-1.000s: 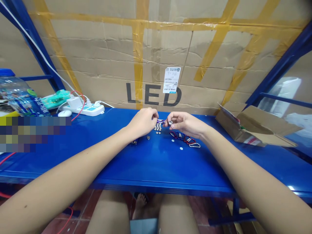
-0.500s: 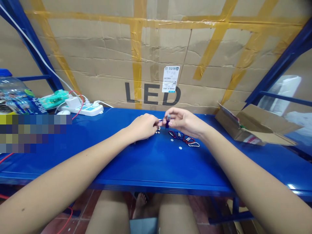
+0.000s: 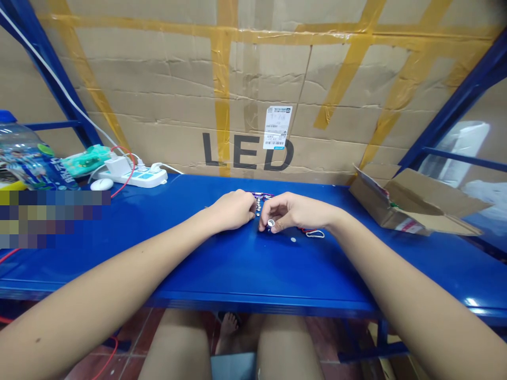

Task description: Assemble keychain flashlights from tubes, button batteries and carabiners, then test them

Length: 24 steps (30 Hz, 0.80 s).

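My right hand pinches a small dark tube between thumb and fingers, just over the blue tabletop. The tube's round silvery end faces me. Close by on the left, my left hand rests with its fingers curled in; whatever they hold, if anything, is hidden. Between the hands lie several small silvery round pieces. Slim purple metallic items lie behind them. A silver carabiner shows beyond my right wrist, with red ones partly covered. One small pale disc lies in front of my right hand.
An open cardboard box stands on the right of the blue table. At the left are a white power strip with cables, a white mouse-like object and a large bottle. A cardboard wall closes off the back.
My right hand has come down and nearer to me with the tube, tipping its end towards me. It now covers most of the carabiners and one disc. My left hand has barely shifted.
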Available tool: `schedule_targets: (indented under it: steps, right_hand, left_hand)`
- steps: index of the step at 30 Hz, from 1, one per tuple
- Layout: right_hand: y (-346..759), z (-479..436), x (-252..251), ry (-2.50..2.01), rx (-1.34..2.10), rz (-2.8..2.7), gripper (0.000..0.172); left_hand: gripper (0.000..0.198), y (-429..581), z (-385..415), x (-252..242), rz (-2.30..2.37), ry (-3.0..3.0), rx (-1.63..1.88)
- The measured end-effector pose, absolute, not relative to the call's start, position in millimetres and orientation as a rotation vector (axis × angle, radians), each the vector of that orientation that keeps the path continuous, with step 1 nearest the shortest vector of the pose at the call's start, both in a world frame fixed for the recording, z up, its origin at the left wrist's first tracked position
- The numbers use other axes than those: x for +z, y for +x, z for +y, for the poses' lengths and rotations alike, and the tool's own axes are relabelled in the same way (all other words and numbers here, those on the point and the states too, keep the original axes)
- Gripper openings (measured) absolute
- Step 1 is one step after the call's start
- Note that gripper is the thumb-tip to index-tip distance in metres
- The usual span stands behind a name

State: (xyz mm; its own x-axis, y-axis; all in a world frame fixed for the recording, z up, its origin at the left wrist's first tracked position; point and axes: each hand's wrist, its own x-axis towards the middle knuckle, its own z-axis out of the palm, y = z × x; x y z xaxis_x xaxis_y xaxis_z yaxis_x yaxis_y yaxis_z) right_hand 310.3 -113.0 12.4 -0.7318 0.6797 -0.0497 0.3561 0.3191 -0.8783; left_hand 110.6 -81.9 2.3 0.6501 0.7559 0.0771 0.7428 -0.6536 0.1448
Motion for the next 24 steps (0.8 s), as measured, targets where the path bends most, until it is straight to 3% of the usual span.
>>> schedule_targets:
  steps: [5, 14, 24]
  right_hand:
    - [311.0, -112.5, 12.5, -0.981, 1.376, -2.172, 0.017]
    - [317.6, -105.0, 7.2, -1.041, 1.339, -1.831, 0.022]
    - [314.9, -104.1, 5.3, -1.119, 1.172, -1.882, 0.02]
  left_hand:
    - [0.011, 109.0, -77.7, 4.7, 1.314, 2.598, 0.285]
    - [0.006, 105.5, -80.1, 21.7, 0.982, 2.5, 0.896]
    - [0.006, 108.4, -85.1, 12.0, 0.702, 2.823, 0.924]
